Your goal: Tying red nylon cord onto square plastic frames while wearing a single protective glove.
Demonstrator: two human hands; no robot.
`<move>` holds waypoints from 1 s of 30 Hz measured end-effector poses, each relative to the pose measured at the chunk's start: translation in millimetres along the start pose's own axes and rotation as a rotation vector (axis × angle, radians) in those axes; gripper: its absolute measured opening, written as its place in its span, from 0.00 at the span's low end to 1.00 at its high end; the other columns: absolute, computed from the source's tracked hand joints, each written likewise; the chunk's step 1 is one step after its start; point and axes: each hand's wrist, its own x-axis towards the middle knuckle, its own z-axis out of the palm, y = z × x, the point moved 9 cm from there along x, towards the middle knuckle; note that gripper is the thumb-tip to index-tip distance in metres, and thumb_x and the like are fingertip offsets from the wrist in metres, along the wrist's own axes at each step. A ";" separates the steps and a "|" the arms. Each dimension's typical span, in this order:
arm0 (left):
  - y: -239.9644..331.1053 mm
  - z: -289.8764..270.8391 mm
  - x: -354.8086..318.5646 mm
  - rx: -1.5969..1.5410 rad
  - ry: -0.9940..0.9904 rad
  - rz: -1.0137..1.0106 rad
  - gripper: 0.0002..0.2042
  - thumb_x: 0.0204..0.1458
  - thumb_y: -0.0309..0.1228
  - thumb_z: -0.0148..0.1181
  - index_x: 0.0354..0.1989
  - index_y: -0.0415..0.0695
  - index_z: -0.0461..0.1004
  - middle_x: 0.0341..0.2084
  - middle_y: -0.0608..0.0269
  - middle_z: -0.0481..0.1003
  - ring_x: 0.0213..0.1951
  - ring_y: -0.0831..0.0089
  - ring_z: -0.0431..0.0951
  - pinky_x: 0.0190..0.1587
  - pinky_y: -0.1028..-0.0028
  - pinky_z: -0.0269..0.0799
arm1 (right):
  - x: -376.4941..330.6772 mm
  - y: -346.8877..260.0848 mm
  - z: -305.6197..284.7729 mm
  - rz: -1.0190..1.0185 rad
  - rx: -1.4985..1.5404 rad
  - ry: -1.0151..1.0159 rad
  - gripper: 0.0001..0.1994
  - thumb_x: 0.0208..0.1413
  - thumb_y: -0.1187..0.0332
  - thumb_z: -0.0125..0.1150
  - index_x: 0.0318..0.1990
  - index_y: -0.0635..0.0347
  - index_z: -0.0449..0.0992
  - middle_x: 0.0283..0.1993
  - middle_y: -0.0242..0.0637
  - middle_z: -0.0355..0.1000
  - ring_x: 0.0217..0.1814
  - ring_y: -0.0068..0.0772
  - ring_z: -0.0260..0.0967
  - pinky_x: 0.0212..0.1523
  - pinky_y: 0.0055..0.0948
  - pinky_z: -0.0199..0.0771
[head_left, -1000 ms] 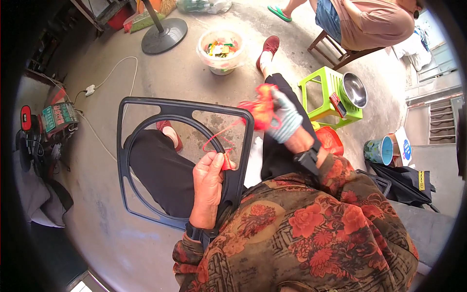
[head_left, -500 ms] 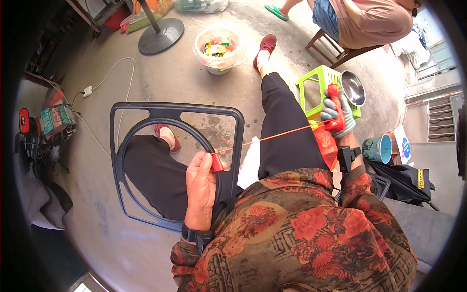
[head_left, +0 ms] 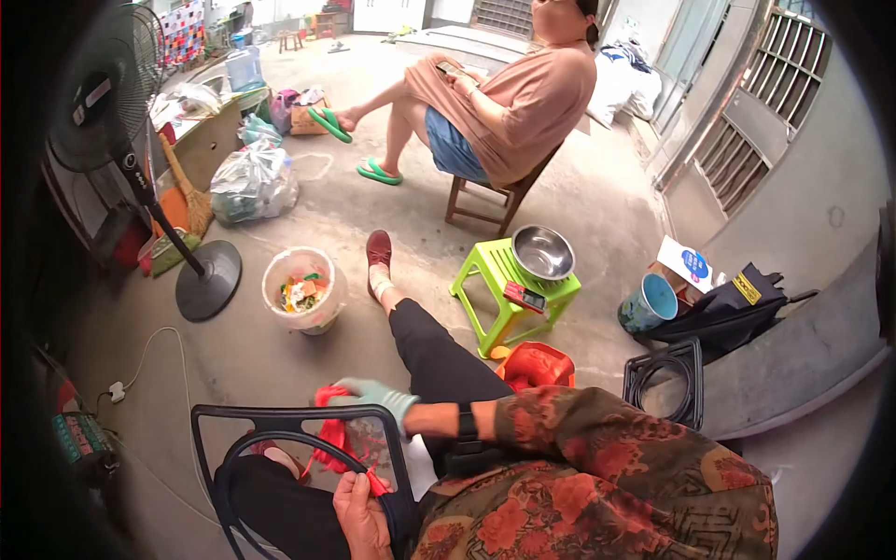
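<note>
A black square frame (head_left: pixel 289 411) with a round ring inside it rests over my left thigh. My bare left hand (head_left: pixel 359 511) is closed on the ring's right side, beside a short red wrapped section (head_left: pixel 377 483). My right hand (head_left: pixel 373 396), in a pale grey-green glove, reaches across to the frame's upper part. It is closed around a bundle of red strip (head_left: pixel 333 441), which hangs within the frame opening next to the ring. The glove's fingertips are partly hidden by the red strip.
A green stool (head_left: pixel 485 280) carries a steel bowl (head_left: pixel 543 252) and a small red device (head_left: pixel 525 296). A red container (head_left: pixel 558 359) stands by my right leg. Ahead are a waste bucket (head_left: pixel 322 313), a standing fan (head_left: pixel 207 280) and a seated person (head_left: pixel 532 112). Another black frame (head_left: pixel 695 383) lies right.
My right hand has swung from the far right, where a taut red strand ran to the frame, over to the ring with the bundle. The view has tilted up and turned right.
</note>
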 end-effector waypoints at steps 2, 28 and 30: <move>-4.5 2.6 0.4 -0.059 -0.072 -0.043 0.06 0.53 0.28 0.56 0.32 0.39 0.68 0.25 0.57 0.74 0.24 0.70 0.74 0.32 0.71 0.72 | 0.7 10.5 31.8 -0.116 -0.065 -0.105 0.21 0.56 0.53 0.56 0.48 0.60 0.71 0.39 0.33 0.73 0.39 0.21 0.69 0.39 0.20 0.70; 14.9 -23.8 -11.6 0.036 0.000 0.093 0.08 0.57 0.28 0.50 0.37 0.37 0.71 0.30 0.60 0.73 0.31 0.74 0.73 0.36 0.74 0.69 | -39.9 -4.8 -18.9 0.094 0.928 -0.020 0.17 0.49 0.68 0.64 0.47 0.54 0.69 0.41 0.38 0.72 0.47 0.42 0.70 0.52 0.43 0.69; 29.0 -13.8 -9.4 0.043 0.070 0.154 0.11 0.56 0.28 0.49 0.41 0.32 0.69 0.26 0.58 0.72 0.26 0.75 0.71 0.31 0.74 0.69 | -63.0 -51.5 -49.8 0.061 0.805 0.092 0.16 0.51 0.63 0.61 0.45 0.59 0.70 0.39 0.46 0.71 0.41 0.45 0.71 0.45 0.45 0.72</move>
